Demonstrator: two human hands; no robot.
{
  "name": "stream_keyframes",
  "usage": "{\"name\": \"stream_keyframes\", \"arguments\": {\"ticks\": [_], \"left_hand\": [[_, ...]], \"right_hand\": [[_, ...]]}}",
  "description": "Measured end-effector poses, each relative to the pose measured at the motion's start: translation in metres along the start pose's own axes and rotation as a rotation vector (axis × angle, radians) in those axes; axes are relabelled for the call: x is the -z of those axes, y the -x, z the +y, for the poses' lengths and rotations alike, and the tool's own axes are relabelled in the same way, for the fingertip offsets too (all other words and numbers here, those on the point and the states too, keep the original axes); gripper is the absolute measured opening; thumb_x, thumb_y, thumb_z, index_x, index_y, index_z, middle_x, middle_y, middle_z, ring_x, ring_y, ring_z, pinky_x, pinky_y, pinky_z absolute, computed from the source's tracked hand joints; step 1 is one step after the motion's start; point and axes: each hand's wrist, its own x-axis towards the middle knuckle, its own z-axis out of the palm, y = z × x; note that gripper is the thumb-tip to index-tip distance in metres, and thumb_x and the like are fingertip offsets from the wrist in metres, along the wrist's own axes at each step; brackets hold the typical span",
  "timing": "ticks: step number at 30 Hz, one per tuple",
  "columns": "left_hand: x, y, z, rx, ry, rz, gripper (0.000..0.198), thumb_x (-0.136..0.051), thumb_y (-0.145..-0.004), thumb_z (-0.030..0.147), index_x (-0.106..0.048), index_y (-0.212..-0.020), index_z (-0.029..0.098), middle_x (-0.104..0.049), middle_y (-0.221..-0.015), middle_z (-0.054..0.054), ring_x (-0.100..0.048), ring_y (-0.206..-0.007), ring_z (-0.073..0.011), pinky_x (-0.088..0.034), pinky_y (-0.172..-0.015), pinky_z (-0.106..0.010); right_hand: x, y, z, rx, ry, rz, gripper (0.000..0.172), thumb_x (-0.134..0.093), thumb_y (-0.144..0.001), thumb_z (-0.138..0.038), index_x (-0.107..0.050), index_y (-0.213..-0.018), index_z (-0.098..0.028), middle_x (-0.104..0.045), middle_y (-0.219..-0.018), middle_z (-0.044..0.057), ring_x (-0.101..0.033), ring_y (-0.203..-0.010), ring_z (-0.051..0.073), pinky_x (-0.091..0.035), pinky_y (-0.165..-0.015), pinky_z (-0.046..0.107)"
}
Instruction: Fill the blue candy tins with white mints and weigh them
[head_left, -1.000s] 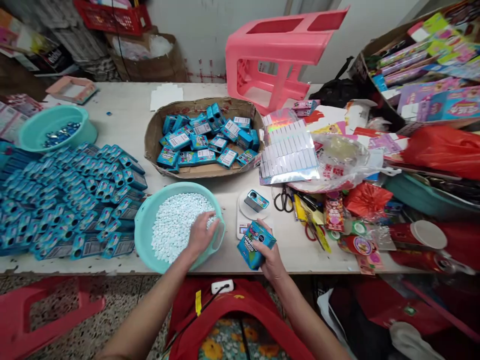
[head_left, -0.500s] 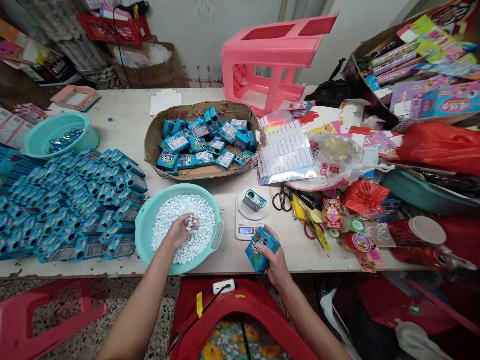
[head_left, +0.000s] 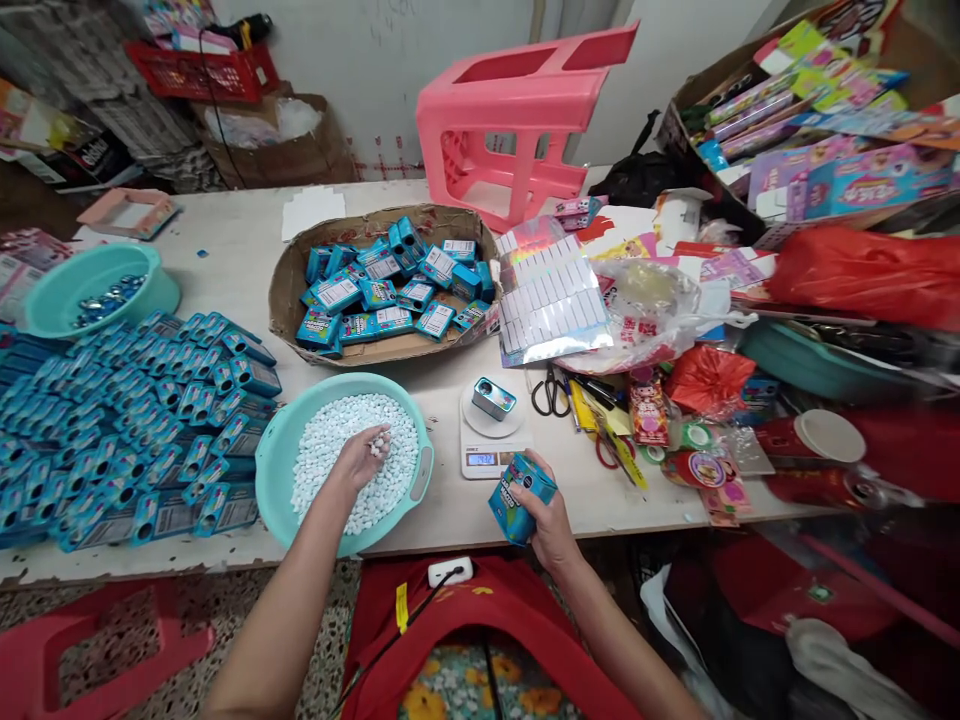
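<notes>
My left hand (head_left: 361, 462) is over a turquoise plastic basin (head_left: 274, 440) filled with small white candies (head_left: 315, 450). Its fingers curl round a few of the candies at the fingertips. My right hand (head_left: 546, 515) grips a blue printed candy box (head_left: 517, 500), tilted, just in front of a white digital scale (head_left: 480, 460). On the round pan of the scale lies another blue box (head_left: 493, 398) with a round hole in one face. The scale's display is lit, but its digits are hard to read.
Rows of blue boxes with round holes (head_left: 172, 420) stand at left, near a basin of shiny blue pieces (head_left: 112, 300). Behind is a cut-down carton (head_left: 289, 300) of blue boxes. Scissors (head_left: 551, 392), a sticker sheet (head_left: 551, 290) and a pink stool (head_left: 510, 100) are nearby.
The camera view has turned slightly to the right, so the table's things sit further left. My left fingers are curled a little more round the candies. My right hand still holds the box.
</notes>
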Motion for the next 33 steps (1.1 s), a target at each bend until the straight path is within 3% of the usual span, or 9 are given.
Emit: {"name": "stream_keyframes", "arguments": {"ticks": [3,7,11,14,18,23,33], "left_hand": [[-0.029,0.006,0.016,-0.069,-0.163,-0.095,0.023,-0.066,-0.069,0.023,-0.059,-0.089,0.012,-0.054,-0.069,-0.002,-0.048,-0.049,-0.0058,-0.031,-0.039,-0.015],[-0.094,-0.002,0.036,-0.18,-0.469,-0.231,0.026,-0.062,-0.073,0.035,-0.059,-0.087,0.014,-0.049,-0.063,0.002,-0.034,-0.041,-0.0041,-0.017,-0.038,-0.017],[-0.155,-0.023,0.042,-0.334,-0.832,-0.267,0.018,-0.058,-0.076,0.034,-0.059,-0.073,0.016,-0.049,-0.057,0.002,-0.04,-0.048,-0.0086,-0.026,-0.046,-0.021],[-0.18,-0.034,0.04,-0.456,-1.079,-0.25,0.009,-0.061,-0.073,0.027,-0.059,-0.071,0.018,-0.057,-0.066,-0.001,-0.051,-0.065,-0.015,-0.031,-0.057,-0.024],[-0.192,-0.038,0.035,-0.536,-1.331,-0.23,0.014,-0.065,-0.07,0.027,-0.06,-0.082,0.021,-0.061,-0.073,-0.003,-0.055,-0.076,-0.0216,-0.03,-0.062,-0.027],[-0.193,-0.041,0.036,-0.589,-1.477,-0.215,0.023,-0.067,-0.069,0.031,-0.06,-0.089,0.022,-0.063,-0.075,-0.004,-0.056,-0.075,-0.0228,-0.028,-0.059,-0.027],[-0.188,-0.048,0.034,-0.651,-1.342,-0.194,0.019,-0.055,-0.08,0.036,-0.063,-0.083,0.02,-0.061,-0.068,0.0,-0.053,-0.063,-0.0145,-0.031,-0.055,-0.024]], "right_hand": [[0.005,0.001,-0.003,0.016,-0.011,0.035,0.074,-0.076,-0.066,-0.033,-0.043,-0.132,-0.027,-0.062,-0.108,0.005,-0.06,-0.092,0.022,-0.051,-0.08,0.037],[0.011,0.003,-0.007,0.027,-0.04,0.089,0.076,-0.077,-0.064,-0.035,-0.044,-0.131,-0.027,-0.064,-0.107,0.004,-0.06,-0.092,0.022,-0.05,-0.08,0.037],[0.016,0.007,-0.009,0.023,-0.083,0.12,0.079,-0.078,-0.064,-0.035,-0.042,-0.134,-0.029,-0.065,-0.107,0.003,-0.061,-0.091,0.022,-0.05,-0.082,0.037],[0.023,0.01,-0.008,0.025,-0.107,0.139,0.08,-0.078,-0.063,-0.035,-0.042,-0.135,-0.029,-0.066,-0.105,0.003,-0.061,-0.09,0.021,-0.049,-0.082,0.036],[0.032,0.012,-0.006,0.035,-0.117,0.175,0.076,-0.078,-0.064,-0.035,-0.045,-0.132,-0.029,-0.065,-0.106,0.002,-0.061,-0.088,0.02,-0.05,-0.078,0.034],[0.037,0.012,-0.004,0.037,-0.127,0.203,0.077,-0.078,-0.064,-0.034,-0.043,-0.133,-0.027,-0.065,-0.104,0.003,-0.061,-0.088,0.02,-0.05,-0.077,0.033],[0.025,0.004,-0.003,0.029,-0.102,0.179,0.074,-0.078,-0.064,-0.033,-0.045,-0.13,-0.026,-0.064,-0.104,0.003,-0.06,-0.09,0.02,-0.05,-0.079,0.033]]}}
